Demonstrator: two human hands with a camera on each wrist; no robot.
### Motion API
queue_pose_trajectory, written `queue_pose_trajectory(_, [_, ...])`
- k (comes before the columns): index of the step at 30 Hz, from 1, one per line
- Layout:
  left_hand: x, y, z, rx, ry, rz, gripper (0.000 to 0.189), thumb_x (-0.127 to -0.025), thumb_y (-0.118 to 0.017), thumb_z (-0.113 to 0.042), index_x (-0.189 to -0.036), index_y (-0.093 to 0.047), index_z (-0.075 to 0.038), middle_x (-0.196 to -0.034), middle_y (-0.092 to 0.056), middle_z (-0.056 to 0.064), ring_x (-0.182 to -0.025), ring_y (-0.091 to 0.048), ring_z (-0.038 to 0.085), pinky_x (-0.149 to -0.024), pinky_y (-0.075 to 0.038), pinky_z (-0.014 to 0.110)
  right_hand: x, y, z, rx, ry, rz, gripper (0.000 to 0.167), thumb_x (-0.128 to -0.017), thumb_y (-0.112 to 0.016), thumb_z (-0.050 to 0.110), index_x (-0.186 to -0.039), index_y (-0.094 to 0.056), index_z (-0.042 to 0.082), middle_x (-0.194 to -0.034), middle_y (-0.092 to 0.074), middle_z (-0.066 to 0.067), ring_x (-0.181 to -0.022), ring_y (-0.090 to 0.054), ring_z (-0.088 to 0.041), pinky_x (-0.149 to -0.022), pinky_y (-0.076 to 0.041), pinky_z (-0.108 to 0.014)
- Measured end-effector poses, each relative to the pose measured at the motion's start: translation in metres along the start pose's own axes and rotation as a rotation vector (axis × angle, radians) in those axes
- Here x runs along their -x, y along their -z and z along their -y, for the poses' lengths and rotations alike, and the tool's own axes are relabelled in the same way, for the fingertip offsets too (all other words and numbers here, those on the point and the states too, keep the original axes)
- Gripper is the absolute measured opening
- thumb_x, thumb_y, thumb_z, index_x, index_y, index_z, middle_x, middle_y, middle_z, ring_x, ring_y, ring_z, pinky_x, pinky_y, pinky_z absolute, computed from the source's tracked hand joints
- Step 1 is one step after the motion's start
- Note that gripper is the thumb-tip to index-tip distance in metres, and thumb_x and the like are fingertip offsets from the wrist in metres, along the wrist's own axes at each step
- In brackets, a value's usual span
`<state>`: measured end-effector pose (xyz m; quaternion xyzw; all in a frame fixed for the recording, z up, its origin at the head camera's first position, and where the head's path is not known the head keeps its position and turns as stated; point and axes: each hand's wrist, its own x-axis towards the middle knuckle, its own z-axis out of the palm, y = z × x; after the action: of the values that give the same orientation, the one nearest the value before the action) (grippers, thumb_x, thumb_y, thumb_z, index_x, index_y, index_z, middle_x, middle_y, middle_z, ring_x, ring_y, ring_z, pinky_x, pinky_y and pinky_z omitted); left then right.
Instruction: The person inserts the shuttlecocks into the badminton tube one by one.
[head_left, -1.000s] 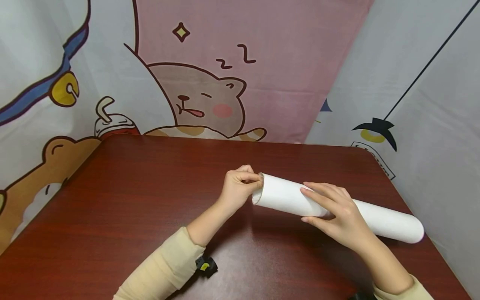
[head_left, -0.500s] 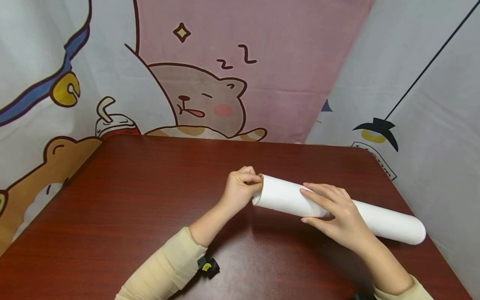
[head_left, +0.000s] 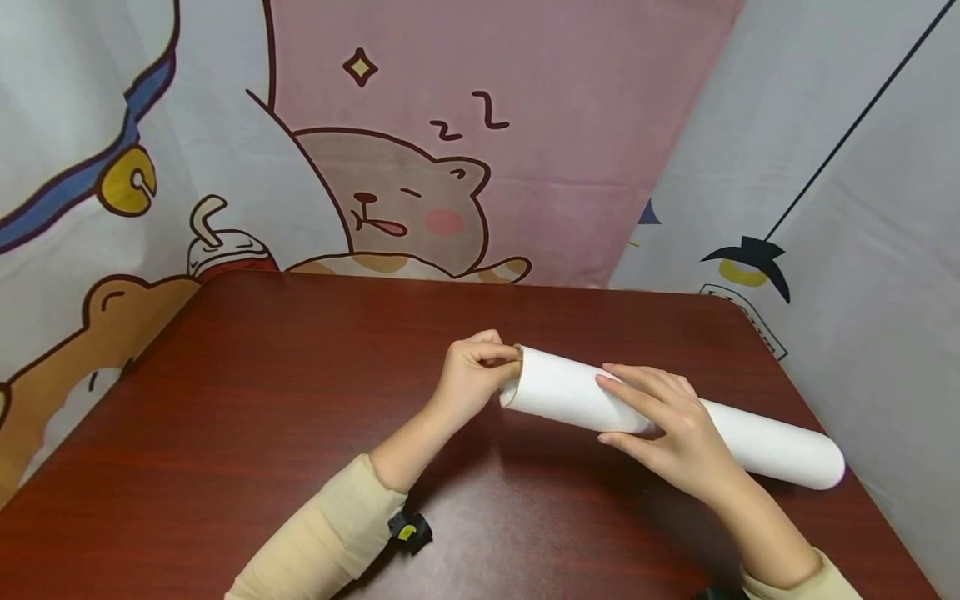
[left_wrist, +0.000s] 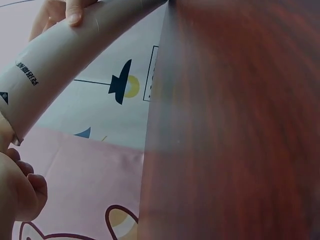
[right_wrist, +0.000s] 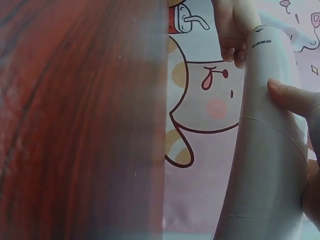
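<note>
A long white cardboard tube [head_left: 566, 387] slants across the right half of the head view, its open end raised toward the left. My right hand [head_left: 678, 425] grips it around the middle, fingers over the top and thumb below. At the open end is my left hand [head_left: 476, 375], its thumb and index fingertips reaching into the mouth; I cannot tell what they pinch there. The other left fingers are curled, as the left wrist view shows of the left hand [left_wrist: 25, 190]. Small dark lettering [right_wrist: 261, 44] is printed near the tube's mouth in the right wrist view.
The dark red wooden table [head_left: 285, 400] lies under both forearms. Behind and beside it hang cloths with cartoon prints, a pink one [head_left: 570, 150] and a white one [head_left: 862, 250]. A black wrist camera [head_left: 410, 531] sits at the left sleeve.
Both hands and the tube keep the same pose. The whole head view shifts by a few pixels.
</note>
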<state>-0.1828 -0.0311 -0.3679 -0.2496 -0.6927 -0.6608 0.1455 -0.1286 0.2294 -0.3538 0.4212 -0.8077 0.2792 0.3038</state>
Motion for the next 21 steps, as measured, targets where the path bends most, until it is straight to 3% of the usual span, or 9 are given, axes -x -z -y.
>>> queue_pose_trajectory(9, [0.001,0.011,-0.035,-0.016,-0.015,-0.006,0.015,-0.073,-0.077,0.011,-0.087,-0.072,0.011,-0.068,-0.055,0.011,-0.066,-0.046,0.009,-0.056,-0.036,0.019,0.002,0.003,-0.001,0.021,-0.023,0.002,0.059,-0.086,-0.064,0.052,-0.124,-0.064,0.007,-0.127,-0.060,-0.008,-0.112,-0.054,-0.026,-0.094,-0.030,-0.032])
queue_pose_trajectory(18, [0.000,0.022,-0.035,-0.034,-0.022,0.000,0.020,-0.075,-0.078,0.006,-0.094,-0.072,0.009,-0.077,-0.057,0.019,-0.069,-0.048,0.013,-0.059,-0.039,0.025,0.002,0.005,-0.004,0.042,-0.051,0.015,0.059,-0.087,-0.063,0.053,-0.126,-0.064,0.008,-0.129,-0.059,-0.007,-0.112,-0.053,-0.025,-0.092,-0.031,-0.033])
queue_pose_trajectory(21, [0.000,0.028,-0.034,-0.036,-0.017,0.002,0.020,-0.075,-0.077,0.005,-0.094,-0.072,0.008,-0.080,-0.060,0.017,-0.070,-0.050,0.015,-0.060,-0.040,0.025,0.003,0.005,-0.006,0.057,-0.069,0.022,0.060,-0.087,-0.062,0.054,-0.127,-0.063,0.010,-0.130,-0.058,-0.006,-0.113,-0.053,-0.024,-0.091,-0.031,-0.035])
